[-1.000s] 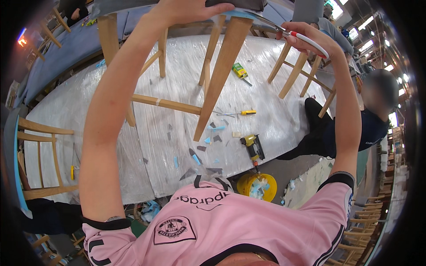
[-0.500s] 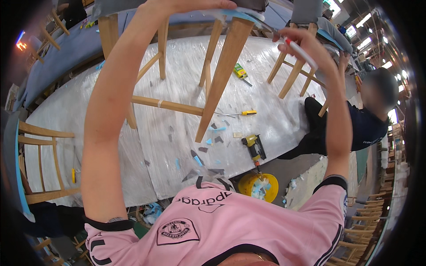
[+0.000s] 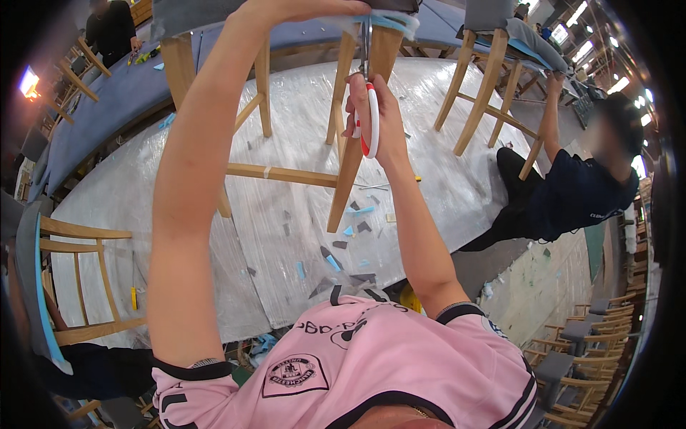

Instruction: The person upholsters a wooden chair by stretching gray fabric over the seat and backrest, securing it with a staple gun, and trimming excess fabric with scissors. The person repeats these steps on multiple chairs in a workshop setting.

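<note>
My right hand [image 3: 382, 118] is closed round red-and-white-handled scissors [image 3: 369, 136]. Their metal blades point up at the underside of a grey chair seat and overlap its pale blue foam edge [image 3: 400, 23]; whether the blades are apart is hard to see. At the top of the view, my left hand [image 3: 307, 8] lies along the seat's edge, its visible finger stretched toward the blades. The picture's upper edge cuts off part of this hand. The seat belongs to a chair with wooden legs [image 3: 350, 175], which stands beyond my chest, over the plastic-covered table.
Grey and blue scraps [image 3: 332, 261] lie on the plastic-wrapped tabletop [image 3: 279, 214]. A wooden chair [image 3: 86, 247] is at the left. At the right, a person in dark clothes [image 3: 582, 189] reaches toward another chair [image 3: 486, 93]. Several chairs [image 3: 579, 365] stand farther right.
My right hand has moved left with the scissors, bringing the blades upright against the seat's edge. The right forearm now hides the nail gun and most of the yellow bucket. My left hand stays at the seat.
</note>
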`<act>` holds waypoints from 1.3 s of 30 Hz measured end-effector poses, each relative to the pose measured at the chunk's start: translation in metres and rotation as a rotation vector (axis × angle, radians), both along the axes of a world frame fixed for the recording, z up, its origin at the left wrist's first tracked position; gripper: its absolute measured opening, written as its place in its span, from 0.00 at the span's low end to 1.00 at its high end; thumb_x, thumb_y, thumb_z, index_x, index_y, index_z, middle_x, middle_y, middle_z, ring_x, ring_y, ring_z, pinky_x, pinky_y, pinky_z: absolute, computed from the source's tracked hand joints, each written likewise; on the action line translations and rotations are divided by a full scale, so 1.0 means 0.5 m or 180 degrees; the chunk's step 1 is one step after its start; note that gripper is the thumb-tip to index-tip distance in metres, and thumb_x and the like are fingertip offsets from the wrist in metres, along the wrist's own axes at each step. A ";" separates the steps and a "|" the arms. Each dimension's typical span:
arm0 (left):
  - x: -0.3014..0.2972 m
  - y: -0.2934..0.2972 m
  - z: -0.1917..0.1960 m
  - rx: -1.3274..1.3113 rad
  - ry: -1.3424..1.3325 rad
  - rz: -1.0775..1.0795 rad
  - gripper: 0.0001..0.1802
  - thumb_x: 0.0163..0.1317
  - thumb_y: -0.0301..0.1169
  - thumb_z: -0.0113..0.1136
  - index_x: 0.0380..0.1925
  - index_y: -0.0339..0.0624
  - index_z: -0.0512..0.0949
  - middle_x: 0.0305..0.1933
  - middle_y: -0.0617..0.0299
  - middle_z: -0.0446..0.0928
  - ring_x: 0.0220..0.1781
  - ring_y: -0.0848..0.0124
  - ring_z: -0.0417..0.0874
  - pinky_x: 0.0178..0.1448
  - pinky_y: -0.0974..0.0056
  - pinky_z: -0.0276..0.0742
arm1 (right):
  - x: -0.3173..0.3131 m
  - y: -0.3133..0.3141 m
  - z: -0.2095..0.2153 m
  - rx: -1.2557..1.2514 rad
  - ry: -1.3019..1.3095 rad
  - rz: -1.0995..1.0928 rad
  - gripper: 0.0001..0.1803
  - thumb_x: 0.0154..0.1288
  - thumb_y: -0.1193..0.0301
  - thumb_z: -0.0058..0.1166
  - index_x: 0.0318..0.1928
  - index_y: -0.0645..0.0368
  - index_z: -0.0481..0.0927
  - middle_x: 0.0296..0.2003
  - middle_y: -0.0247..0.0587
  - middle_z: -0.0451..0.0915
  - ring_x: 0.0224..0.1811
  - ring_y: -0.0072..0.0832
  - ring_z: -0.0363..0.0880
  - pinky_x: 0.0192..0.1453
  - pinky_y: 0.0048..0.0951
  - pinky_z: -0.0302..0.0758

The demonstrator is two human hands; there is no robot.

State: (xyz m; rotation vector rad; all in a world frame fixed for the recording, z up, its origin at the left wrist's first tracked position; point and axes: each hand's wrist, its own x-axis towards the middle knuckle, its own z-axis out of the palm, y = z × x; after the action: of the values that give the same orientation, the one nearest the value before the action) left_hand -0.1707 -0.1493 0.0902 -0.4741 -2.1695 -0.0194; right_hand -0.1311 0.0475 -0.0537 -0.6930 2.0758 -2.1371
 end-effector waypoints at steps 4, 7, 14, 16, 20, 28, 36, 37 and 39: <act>0.007 -0.001 -0.003 0.0054 -0.0016 -0.0080 0.48 0.48 0.58 0.71 0.67 0.49 0.70 0.66 0.47 0.69 0.73 0.51 0.63 0.78 0.46 0.50 | 0.013 -0.011 -0.008 -0.0100 0.0056 -0.0109 0.33 0.73 0.43 0.54 0.49 0.66 0.74 0.25 0.32 0.72 0.18 0.17 0.71 0.21 0.22 0.75; 0.008 0.001 -0.008 0.0100 0.0009 -0.0094 0.48 0.48 0.58 0.71 0.67 0.49 0.70 0.66 0.48 0.69 0.74 0.52 0.62 0.78 0.46 0.49 | 0.024 -0.017 -0.019 -0.0134 -0.0090 -0.0201 0.33 0.73 0.43 0.54 0.49 0.66 0.74 0.25 0.32 0.72 0.17 0.16 0.72 0.20 0.22 0.75; 0.005 0.003 -0.009 0.0116 -0.0017 -0.0007 0.48 0.48 0.57 0.71 0.68 0.48 0.70 0.67 0.47 0.69 0.74 0.51 0.62 0.78 0.46 0.49 | 0.009 -0.015 -0.020 -0.0052 -0.0024 -0.0313 0.33 0.74 0.41 0.49 0.51 0.63 0.76 0.25 0.33 0.72 0.16 0.20 0.73 0.22 0.25 0.77; 0.007 0.004 -0.009 0.0120 -0.0045 -0.0001 0.48 0.48 0.57 0.71 0.68 0.48 0.70 0.67 0.47 0.69 0.74 0.51 0.62 0.78 0.46 0.49 | -0.002 -0.020 -0.011 -0.0060 0.0020 -0.0293 0.33 0.74 0.41 0.50 0.51 0.62 0.76 0.25 0.33 0.72 0.16 0.20 0.73 0.22 0.25 0.77; 0.009 0.004 -0.008 0.0138 -0.0062 0.0013 0.48 0.48 0.57 0.71 0.68 0.48 0.70 0.67 0.47 0.68 0.74 0.51 0.62 0.78 0.46 0.49 | 0.004 -0.025 -0.003 -0.0135 0.0024 -0.0382 0.30 0.72 0.44 0.55 0.46 0.64 0.75 0.21 0.27 0.69 0.17 0.13 0.68 0.21 0.20 0.72; 0.012 0.010 -0.006 0.0182 -0.0130 -0.0012 0.47 0.47 0.55 0.72 0.67 0.49 0.70 0.66 0.49 0.69 0.73 0.51 0.63 0.78 0.47 0.50 | 0.003 -0.025 -0.005 -0.0215 -0.0029 -0.0437 0.31 0.69 0.43 0.60 0.44 0.64 0.77 0.20 0.29 0.71 0.14 0.15 0.68 0.17 0.22 0.67; -0.013 -0.002 -0.010 0.0096 0.0039 0.0042 0.47 0.47 0.55 0.72 0.67 0.49 0.70 0.66 0.48 0.68 0.72 0.50 0.63 0.78 0.46 0.51 | -0.017 0.027 -0.025 -0.0489 0.0751 -0.1174 0.24 0.64 0.57 0.71 0.47 0.64 0.79 0.22 0.32 0.76 0.16 0.15 0.72 0.17 0.20 0.65; -0.012 -0.001 -0.013 0.0139 -0.0020 0.0039 0.47 0.47 0.55 0.72 0.67 0.49 0.70 0.66 0.48 0.69 0.72 0.50 0.63 0.78 0.46 0.51 | -0.043 0.034 -0.014 -0.0466 0.1070 -0.1546 0.24 0.63 0.59 0.73 0.47 0.64 0.79 0.22 0.32 0.77 0.17 0.15 0.73 0.17 0.20 0.66; -0.006 0.007 -0.004 0.0205 -0.0134 0.0000 0.47 0.47 0.55 0.72 0.67 0.48 0.70 0.66 0.48 0.69 0.73 0.50 0.63 0.78 0.46 0.51 | -0.071 0.045 0.063 -0.0963 0.1119 -0.1418 0.26 0.60 0.62 0.75 0.50 0.64 0.78 0.25 0.33 0.80 0.21 0.16 0.76 0.22 0.20 0.71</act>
State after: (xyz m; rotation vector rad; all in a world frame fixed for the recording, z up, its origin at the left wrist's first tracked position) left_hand -0.1734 -0.1456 0.0880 -0.4403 -2.2031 -0.0997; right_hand -0.1668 0.0699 -0.0221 -0.7360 2.2729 -2.7946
